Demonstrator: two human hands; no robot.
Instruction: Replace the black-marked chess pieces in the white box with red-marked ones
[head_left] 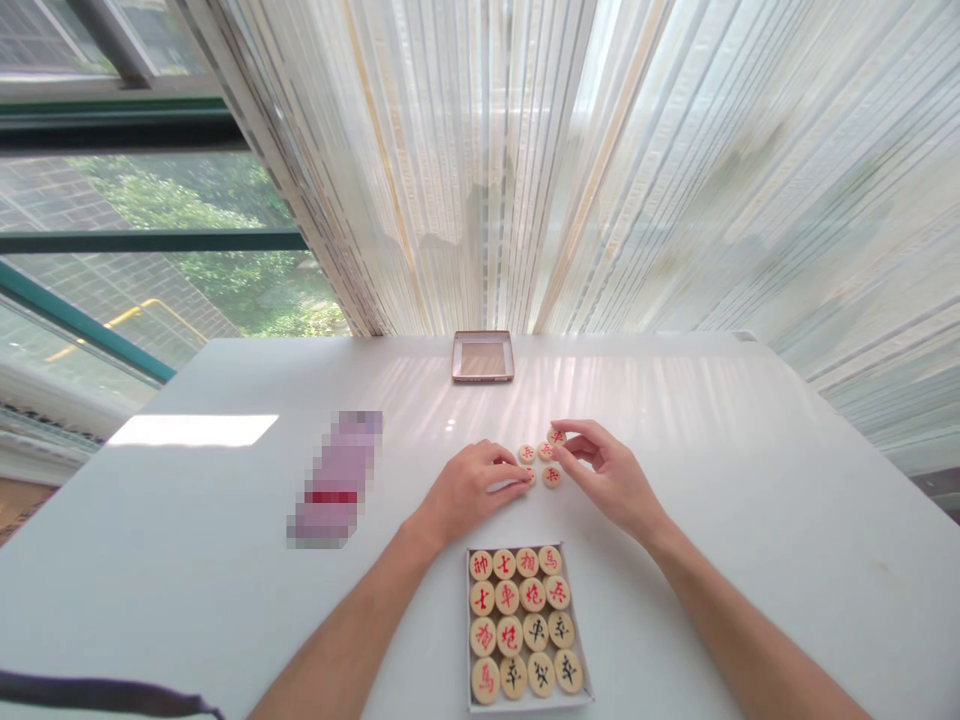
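Several round xiangqi pieces with red characters, among them one (pixel 551 477), make a small cluster on the white table. My left hand (pixel 474 485) rests at the left of the cluster, its fingertips closed on a xiangqi piece (pixel 530 478) that they partly cover. On the other side, my right hand (pixel 609 472) pinches another xiangqi piece (pixel 556 436) between thumb and fingers at the cluster's far edge. Nearer to me stands an open box (pixel 469 640) with rows of xiangqi pieces, red characters mostly in the far rows and black ones in the near rows.
A shallow box lid (pixel 483 379) lies at the table's far edge. To the left is a pixelated purple object (pixel 337 475) I cannot make out. Striped curtains (pixel 480 170) hang behind the white table (pixel 750 560), beside a window (pixel 187 200). A dark strap (pixel 97 692) shows at lower left.
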